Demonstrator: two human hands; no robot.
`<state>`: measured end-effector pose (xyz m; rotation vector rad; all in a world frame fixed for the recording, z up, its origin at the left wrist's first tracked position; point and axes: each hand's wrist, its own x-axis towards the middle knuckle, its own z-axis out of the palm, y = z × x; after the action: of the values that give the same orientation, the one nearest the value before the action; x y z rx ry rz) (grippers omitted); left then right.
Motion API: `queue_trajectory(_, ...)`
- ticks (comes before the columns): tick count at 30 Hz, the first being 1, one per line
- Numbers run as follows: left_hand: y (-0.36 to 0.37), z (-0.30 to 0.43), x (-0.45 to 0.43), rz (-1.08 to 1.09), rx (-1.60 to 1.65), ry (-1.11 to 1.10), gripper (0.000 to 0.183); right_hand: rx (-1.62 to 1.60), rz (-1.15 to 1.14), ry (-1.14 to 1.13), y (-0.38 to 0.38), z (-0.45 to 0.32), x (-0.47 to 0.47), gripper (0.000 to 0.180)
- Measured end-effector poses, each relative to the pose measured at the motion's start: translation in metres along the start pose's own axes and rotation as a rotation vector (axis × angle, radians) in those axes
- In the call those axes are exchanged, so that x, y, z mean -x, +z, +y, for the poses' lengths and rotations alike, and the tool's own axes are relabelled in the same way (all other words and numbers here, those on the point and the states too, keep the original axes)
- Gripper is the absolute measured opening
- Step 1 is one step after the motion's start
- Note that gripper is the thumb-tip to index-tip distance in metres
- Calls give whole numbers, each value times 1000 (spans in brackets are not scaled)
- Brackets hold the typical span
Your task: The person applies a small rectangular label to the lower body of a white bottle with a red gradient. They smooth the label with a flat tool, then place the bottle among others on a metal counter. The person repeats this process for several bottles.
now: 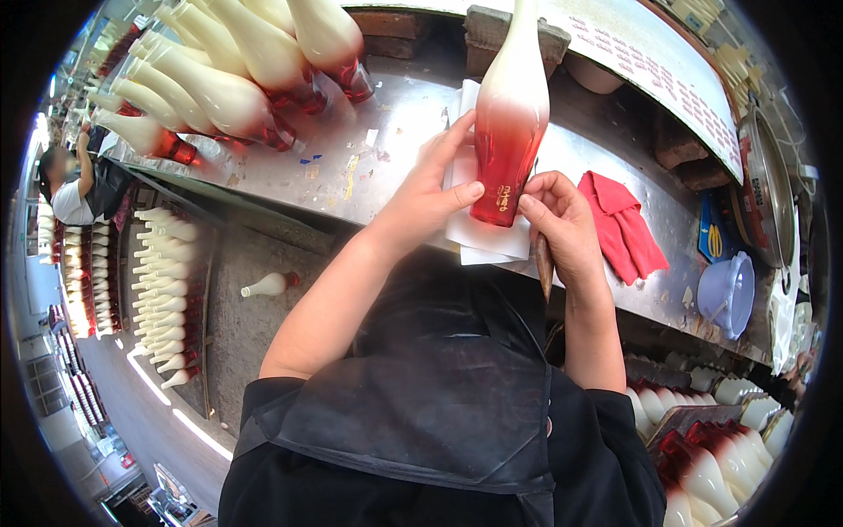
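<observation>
A tall glass bottle (512, 118), cream-white above and translucent red at the base, stands on a stack of white paper (490, 253). Gold characters mark its lower front. My left hand (438, 174) grips the bottle from the left, its thumb beside the red base. In my right hand (560, 207) is a slim brown tool with a pointed end (544, 263), perhaps a brush handle or wooden stick. The fingertips of that hand are at the bottle's lower right edge; whether they press on it is hard to tell. A folded red cloth (622, 224) lies right of my right hand.
Several similar bottles (224, 85) stand at the metal bench's left. Behind is a white board with printed marks (649, 72), raised on blocks (487, 39). A lilac bucket (724, 296) sits right. Racked bottles (164, 283) and a person (72, 188) are left; more bottles (711, 461) lower right.
</observation>
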<state>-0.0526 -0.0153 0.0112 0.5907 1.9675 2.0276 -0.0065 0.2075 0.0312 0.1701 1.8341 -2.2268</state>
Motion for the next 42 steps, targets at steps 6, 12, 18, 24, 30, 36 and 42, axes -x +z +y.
queue_trajectory(6, 2, 1, -1, 8, 44, -23, 87, 10, -20, -4, -1, 0, -3, 18)
queue_trajectory(12, 3, 2, -1, 5, 58, -25, 90, -9, -18, 18, 0, -3, -3, 17)
queue_trajectory(18, 3, 0, 0, 16, 62, -34, 92, -22, -19, 28, 0, -3, -3, 16)
queue_trajectory(24, 4, 1, 0, 10, 69, -27, 91, -6, -3, 24, 1, -3, -2, 18)
queue_trajectory(30, 4, 1, 0, 18, 71, -31, 88, -12, 10, 43, -2, 0, -2, 18)
queue_trajectory(36, 6, 7, 0, 46, 47, -31, 85, -60, 4, 61, -3, -3, -1, 17)
queue_trajectory(42, 3, 9, 0, 59, 5, -20, 85, -111, -20, 60, -7, 1, -2, 17)
